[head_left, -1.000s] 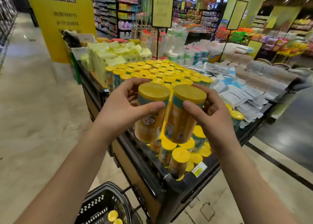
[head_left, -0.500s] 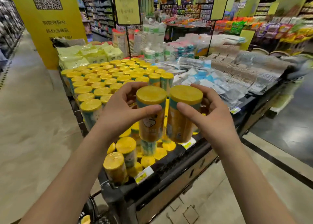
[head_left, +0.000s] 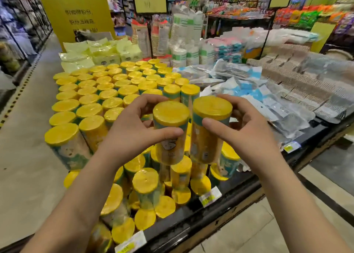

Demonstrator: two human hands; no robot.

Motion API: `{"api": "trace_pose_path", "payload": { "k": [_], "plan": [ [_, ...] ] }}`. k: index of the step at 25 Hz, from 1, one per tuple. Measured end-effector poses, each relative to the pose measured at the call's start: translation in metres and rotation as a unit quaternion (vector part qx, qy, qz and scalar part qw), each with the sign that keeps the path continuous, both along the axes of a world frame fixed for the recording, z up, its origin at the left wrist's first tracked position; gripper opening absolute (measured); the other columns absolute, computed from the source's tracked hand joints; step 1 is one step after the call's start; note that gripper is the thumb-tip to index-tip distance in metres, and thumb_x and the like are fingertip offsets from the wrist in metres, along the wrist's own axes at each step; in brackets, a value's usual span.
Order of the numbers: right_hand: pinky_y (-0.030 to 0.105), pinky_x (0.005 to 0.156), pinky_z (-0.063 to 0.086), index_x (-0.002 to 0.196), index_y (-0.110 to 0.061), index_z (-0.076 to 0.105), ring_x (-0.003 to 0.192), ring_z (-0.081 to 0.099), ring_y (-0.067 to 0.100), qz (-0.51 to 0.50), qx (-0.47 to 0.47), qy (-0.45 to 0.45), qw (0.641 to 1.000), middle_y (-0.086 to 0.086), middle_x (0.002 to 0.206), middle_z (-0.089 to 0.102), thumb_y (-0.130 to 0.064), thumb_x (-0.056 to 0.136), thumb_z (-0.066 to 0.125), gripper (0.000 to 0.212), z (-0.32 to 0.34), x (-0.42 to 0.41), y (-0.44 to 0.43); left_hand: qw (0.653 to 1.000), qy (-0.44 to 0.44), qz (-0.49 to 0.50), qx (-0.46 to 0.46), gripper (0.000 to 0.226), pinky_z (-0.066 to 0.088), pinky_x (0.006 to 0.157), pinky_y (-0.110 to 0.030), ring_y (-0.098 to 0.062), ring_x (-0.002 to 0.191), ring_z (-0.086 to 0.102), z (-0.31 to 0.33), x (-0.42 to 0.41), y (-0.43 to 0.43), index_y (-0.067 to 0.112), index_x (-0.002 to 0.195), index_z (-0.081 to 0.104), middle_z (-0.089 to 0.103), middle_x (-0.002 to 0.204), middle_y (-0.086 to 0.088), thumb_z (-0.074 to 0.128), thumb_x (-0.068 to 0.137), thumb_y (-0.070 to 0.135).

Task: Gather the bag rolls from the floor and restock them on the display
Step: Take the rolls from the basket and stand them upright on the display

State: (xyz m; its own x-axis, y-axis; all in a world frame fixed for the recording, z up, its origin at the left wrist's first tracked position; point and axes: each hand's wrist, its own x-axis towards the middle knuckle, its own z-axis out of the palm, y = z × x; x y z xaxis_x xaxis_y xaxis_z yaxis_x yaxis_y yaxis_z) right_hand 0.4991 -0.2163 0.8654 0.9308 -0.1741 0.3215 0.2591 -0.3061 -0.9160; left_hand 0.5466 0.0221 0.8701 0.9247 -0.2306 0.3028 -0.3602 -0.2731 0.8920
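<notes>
Over the near edge of the display (head_left: 239, 193), your left hand (head_left: 132, 132) grips one bag roll (head_left: 169, 130) and your right hand (head_left: 247, 130) another (head_left: 208, 126), fingers wrapped round each. Near rolls (head_left: 145, 185) lie jumbled; setting these on them risks toppling some off.

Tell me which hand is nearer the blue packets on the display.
Right. The right hand, gripping a roll, is just in front of the blue packets; the left hand holds another roll farther left.
</notes>
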Motion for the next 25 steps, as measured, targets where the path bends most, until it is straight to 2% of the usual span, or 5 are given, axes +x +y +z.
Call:
{"api": "trace_pose_path", "payload": {
  "k": [6,12,16,20,25],
  "plan": [
    [0.029,0.085,0.052,0.123,-0.041,0.063,0.113,0.061,-0.002,0.067,0.000,0.009,0.998,-0.023,0.117,0.068,-0.048,0.060,0.085,0.067,-0.011,0.095,-0.025,0.998,0.014,0.043,-0.033,0.072,0.050,0.078,-0.007,0.008,0.111,0.063,-0.006,0.069,-0.023,0.033,0.123,0.062,0.068,0.114,0.025,0.090,0.057,0.031],
    [0.025,0.083,0.054,0.123,-0.043,0.063,0.112,0.062,-0.002,0.139,-0.007,0.011,0.990,-0.024,0.119,0.067,-0.045,0.061,0.086,0.066,-0.011,0.148,-0.031,0.995,0.023,0.093,-0.021,0.072,0.054,0.088,-0.017,0.004,0.119,0.060,-0.008,0.085,-0.027,0.038,0.126,0.060,0.065,0.123,0.024,0.092,0.062,0.034],
    [0.034,0.088,0.056,0.123,-0.042,0.064,0.110,0.064,0.001,0.192,-0.003,0.010,0.981,-0.023,0.118,0.069,-0.045,0.059,0.087,0.068,-0.010,0.167,-0.034,0.990,0.023,0.138,0.005,0.075,0.049,0.084,-0.007,0.009,0.122,0.054,-0.011,0.080,-0.033,0.041,0.131,0.058,0.060,0.129,0.026,0.092,0.064,0.036],
    [0.029,0.082,0.054,0.123,-0.044,0.064,0.101,0.066,0.001,0.230,-0.016,0.008,0.973,-0.021,0.118,0.069,-0.048,0.058,0.087,0.069,-0.008,0.184,-0.042,0.984,0.025,0.175,0.026,0.077,0.051,0.090,-0.015,0.009,0.123,0.053,-0.009,0.086,-0.038,0.043,0.132,0.057,0.059,0.131,0.025,0.092,0.064,0.042],
    [0.025,0.080,0.051,0.123,-0.043,0.063,0.104,0.065,-0.001,0.244,-0.019,0.004,0.969,-0.021,0.117,0.069,-0.052,0.058,0.087,0.070,-0.011,0.198,-0.052,0.969,0.035,0.204,0.132,0.078,0.047,0.093,-0.015,0.008,0.122,0.049,-0.018,0.121,-0.046,0.043,0.133,0.053,0.052,0.132,0.028,0.090,0.065,0.049]
  ]
}}
